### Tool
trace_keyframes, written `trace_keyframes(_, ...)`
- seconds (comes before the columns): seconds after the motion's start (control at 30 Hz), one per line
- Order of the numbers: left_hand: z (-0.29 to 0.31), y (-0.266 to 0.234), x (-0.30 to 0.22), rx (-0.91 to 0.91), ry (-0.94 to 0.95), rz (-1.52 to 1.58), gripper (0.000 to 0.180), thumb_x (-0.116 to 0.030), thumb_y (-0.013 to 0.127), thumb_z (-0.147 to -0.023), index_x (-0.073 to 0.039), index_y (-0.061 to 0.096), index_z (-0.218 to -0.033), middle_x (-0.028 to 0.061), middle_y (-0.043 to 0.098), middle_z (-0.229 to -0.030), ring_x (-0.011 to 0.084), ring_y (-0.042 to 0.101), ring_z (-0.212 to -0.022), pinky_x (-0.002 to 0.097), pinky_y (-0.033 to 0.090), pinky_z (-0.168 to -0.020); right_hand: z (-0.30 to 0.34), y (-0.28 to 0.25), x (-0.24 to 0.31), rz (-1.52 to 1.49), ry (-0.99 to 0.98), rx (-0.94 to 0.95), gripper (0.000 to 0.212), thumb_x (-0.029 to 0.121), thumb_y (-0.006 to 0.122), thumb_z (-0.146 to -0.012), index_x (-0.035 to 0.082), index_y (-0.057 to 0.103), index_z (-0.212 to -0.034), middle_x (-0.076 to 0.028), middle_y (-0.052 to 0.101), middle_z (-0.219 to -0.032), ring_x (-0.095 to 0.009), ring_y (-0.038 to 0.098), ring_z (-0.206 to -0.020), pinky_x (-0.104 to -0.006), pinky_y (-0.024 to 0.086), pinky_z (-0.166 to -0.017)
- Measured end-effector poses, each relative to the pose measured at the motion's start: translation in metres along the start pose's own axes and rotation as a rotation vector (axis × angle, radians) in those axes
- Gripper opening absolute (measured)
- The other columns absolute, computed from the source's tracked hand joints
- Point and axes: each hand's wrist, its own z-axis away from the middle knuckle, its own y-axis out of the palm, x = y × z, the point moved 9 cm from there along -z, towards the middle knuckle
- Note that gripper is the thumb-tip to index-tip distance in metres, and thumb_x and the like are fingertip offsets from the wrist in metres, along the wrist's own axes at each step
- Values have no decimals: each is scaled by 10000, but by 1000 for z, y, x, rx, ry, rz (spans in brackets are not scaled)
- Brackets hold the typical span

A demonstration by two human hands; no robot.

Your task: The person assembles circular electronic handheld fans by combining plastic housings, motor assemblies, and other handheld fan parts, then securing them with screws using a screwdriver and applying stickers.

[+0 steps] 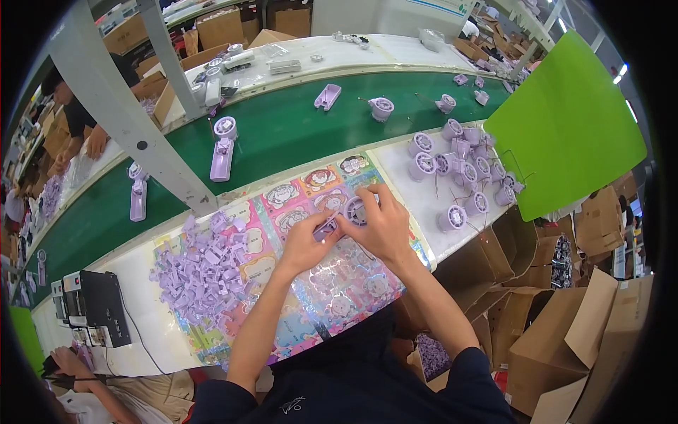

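Observation:
Over the colourful cartoon-printed mat (339,283), both of my hands are close together. My left hand (308,244) is closed on a small lilac plastic piece (326,227). My right hand (381,227) grips a round lilac fan housing (355,210), its ring partly covered by the fingers. The two parts meet or nearly touch; the fingers hide which. To the left lies a heap of small lilac plastic pieces (205,272). On the white surface to the right stands a group of round lilac fan housings (462,166) with thin wires sticking out.
A green conveyor belt (282,127) runs behind the mat, carrying lilac parts. A grey metal post (134,120) rises at the left, near a black device (95,311). A bright green panel (565,127) and cardboard boxes (558,346) are at the right. Other people sit at the left.

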Motion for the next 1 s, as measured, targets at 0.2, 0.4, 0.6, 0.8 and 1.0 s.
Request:
trace_keyframes(0.2, 1, -2, 11, -85, 2, 55, 437, -214, 800, -850, -5, 707, -1223, 197, 741, -1114, 268, 730, -984, 346, 546, -887, 2, -1, -1, -28, -32, -21, 523, 315, 910, -666, 30, 683, -1041, -96, 622, -996, -288, 671, -738, -382, 556, -605)
trace_keyframes(0.4, -7, -16, 21, -118, -31, 143, 455, -172, 820, -826, 1, 707, -1232, 163, 765, -1052, 201, 722, -903, 322, 544, -844, 36, 30, -65, -494, 399, 127, 422, 264, 656, -965, 7, 536, -1278, -193, 574, -1088, -303, 638, -789, -395, 521, -721)
trace_keyframes(0.6, -20, -76, 39, -503, -190, -197, 406, -356, 781, -813, -101, 767, -1128, 130, 767, -947, 279, 730, -843, 382, 544, -768, 74, 56, -64, -198, 359, 231, 210, 223, 661, -945, 43, 630, -1049, -145, 622, -999, -339, 668, -790, -437, 538, -681)
trace_keyframes(0.8, -99, -147, 71, -616, -428, -244, 429, -404, 728, -781, -77, 777, -1054, 172, 764, -954, 350, 734, -928, 434, 546, -830, 68, 66, -63, -173, 333, 207, 160, 185, 694, -887, 60, 649, -976, -131, 635, -871, -316, 654, -732, -418, 520, -643)
trace_keyframes(1.0, -141, -176, 107, -582, -624, -422, 504, -445, 676, -854, -17, 729, -1114, 232, 714, -1150, 401, 695, -1064, 480, 544, -912, 71, 65, -64, -175, 361, 236, 154, 188, 689, -893, 61, 631, -958, -121, 664, -914, -325, 672, -710, -441, 535, -629)
